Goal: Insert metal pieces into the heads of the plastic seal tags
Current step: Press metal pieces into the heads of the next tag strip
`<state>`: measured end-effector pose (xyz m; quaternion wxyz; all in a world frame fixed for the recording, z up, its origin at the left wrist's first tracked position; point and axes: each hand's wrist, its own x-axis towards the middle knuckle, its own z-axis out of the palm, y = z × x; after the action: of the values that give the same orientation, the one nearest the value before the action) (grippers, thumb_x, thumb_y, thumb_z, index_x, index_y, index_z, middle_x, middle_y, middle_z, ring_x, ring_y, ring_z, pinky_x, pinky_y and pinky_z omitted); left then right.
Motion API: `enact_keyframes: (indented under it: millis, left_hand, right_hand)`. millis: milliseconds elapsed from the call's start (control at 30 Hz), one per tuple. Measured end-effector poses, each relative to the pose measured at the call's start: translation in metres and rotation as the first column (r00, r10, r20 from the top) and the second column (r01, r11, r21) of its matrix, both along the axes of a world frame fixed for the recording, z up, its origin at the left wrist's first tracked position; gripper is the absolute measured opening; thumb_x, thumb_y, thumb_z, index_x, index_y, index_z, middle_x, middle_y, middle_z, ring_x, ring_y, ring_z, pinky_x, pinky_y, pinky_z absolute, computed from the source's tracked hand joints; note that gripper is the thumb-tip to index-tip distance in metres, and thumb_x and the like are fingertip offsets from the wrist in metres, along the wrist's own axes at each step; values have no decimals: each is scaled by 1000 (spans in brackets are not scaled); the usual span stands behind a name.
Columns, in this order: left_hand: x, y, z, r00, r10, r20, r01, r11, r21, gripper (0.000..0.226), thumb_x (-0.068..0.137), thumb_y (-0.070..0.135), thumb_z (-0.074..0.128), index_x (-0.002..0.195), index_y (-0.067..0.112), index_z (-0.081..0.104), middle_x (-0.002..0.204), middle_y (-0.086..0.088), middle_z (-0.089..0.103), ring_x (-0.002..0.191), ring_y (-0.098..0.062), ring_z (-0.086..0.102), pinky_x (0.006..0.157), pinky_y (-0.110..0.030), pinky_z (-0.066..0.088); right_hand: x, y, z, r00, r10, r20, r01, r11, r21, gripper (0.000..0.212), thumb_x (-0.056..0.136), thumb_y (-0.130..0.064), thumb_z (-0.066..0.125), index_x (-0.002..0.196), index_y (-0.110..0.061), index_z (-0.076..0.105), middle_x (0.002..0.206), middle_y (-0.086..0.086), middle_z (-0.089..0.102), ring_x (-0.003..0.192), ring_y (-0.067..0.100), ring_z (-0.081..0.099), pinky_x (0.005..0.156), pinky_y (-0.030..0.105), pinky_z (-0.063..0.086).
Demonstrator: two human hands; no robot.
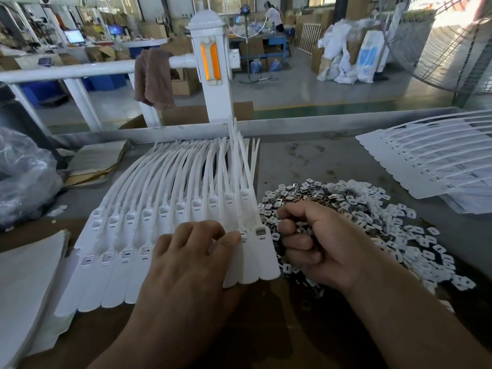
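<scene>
A fanned row of white plastic seal tags (170, 217) lies on the table before me, heads toward me and tails pointing away. My left hand (186, 257) rests palm-down on the row, its fingertips pressing a small piece (244, 234) onto a tag head near the right end. The rightmost tag head (260, 231) shows a grey metal insert. My right hand (316, 241) is curled into a fist beside the row, closed on a handful of small pieces. A pile of metal and white plastic pieces (372, 214) spreads to the right of it.
Another stack of white seal tags (436, 155) lies at the far right. White sheets (29, 283) sit at the left edge, a dark plastic bag (24, 177) and brown paper (98, 161) behind them. A raised metal rim (306, 123) and a white post (213, 65) bound the far side.
</scene>
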<state>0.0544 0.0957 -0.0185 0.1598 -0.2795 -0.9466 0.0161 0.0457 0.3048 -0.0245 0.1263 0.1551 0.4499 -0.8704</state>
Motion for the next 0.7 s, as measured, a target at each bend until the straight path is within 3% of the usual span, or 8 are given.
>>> enact_keyframes:
  millis: [200, 700]
  left_hand:
    - [-1, 1, -3, 1000, -19, -25, 18, 1000, -19, 73, 50, 50, 84, 116, 26, 66, 104, 2, 60, 96, -22, 59, 76, -43, 50]
    - [-2, 8, -6, 998, -27, -54, 27, 1000, -2, 60, 55, 42, 81, 112, 24, 70, 102, -2, 58, 94, -25, 56, 73, -43, 47]
  right_hand:
    - [0, -4, -1, 1000, 20, 1, -20, 1000, 24, 12, 87, -11, 59, 76, -10, 63, 62, 2, 52, 37, 7, 34, 30, 15, 21]
    - [-1, -13, -6, 996, 70, 52, -70, 998, 4, 10, 89, -15, 59, 81, -11, 60, 61, 2, 51, 36, 6, 33, 30, 14, 20]
